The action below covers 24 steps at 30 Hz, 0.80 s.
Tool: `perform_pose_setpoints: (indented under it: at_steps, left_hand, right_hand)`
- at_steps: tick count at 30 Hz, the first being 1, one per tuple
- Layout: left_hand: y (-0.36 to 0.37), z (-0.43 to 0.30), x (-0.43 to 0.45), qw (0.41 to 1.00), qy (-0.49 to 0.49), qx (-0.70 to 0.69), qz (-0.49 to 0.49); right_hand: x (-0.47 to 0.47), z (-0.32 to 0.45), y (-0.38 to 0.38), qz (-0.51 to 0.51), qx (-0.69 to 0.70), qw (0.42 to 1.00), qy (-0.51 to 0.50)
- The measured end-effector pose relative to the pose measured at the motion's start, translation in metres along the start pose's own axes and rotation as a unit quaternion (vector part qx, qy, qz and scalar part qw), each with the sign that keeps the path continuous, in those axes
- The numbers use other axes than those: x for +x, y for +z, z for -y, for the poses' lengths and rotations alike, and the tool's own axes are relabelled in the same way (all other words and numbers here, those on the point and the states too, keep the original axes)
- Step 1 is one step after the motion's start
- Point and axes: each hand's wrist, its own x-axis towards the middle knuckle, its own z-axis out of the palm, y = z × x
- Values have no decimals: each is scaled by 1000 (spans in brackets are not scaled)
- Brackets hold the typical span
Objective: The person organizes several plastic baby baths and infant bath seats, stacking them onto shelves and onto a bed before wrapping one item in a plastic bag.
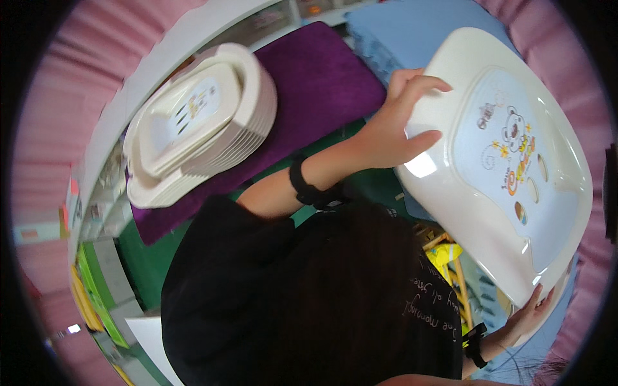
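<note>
A large cream plastic seat shell (434, 183), with a pale blue panel, a printed bear and several oval slots, is tilted at the right. My left hand (391, 125) is on its upper left edge, thumb and fingers spread over the rim. My right hand (528, 313) holds its lower edge, partly hidden by the shell. Below that edge shows another cream plastic piece (555, 301), mostly covered. At the left, a stack of nested cream plastic pieces (260, 101) rests on a purple cloth-covered surface (318, 72), topped by a smaller-looking printed shell (157, 120).
A light blue cloth-covered surface (410, 24) lies behind the large shell. Pink curtain fabric (96, 72) surrounds the area. White shelving (108, 207) and a green-and-grey box (104, 284) stand at the left. A yellow item (442, 255) is below the shell, above the green floor (145, 275).
</note>
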Motion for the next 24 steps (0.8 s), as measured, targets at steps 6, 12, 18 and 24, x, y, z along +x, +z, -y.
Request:
perform_pose_setpoints:
  at_steps: [6, 12, 18, 24]
  left_hand:
    - [-15, -19, -42, 987, -76, 105, -96]
    - [-74, -41, -123, 954, -150, 165, -202]
    - [-103, -67, -204, 904, -202, 225, -303]
    - [-129, -111, -308, 894, -183, 253, -322]
  right_hand:
    - [53, 0, 66, 87, 41, 995, -35]
    - [55, 7, 159, 255, 172, 951, -6]
    - [30, 34, 241, 387, 156, 909, -14]
    - [-76, 47, 243, 397, 172, 902, 21]
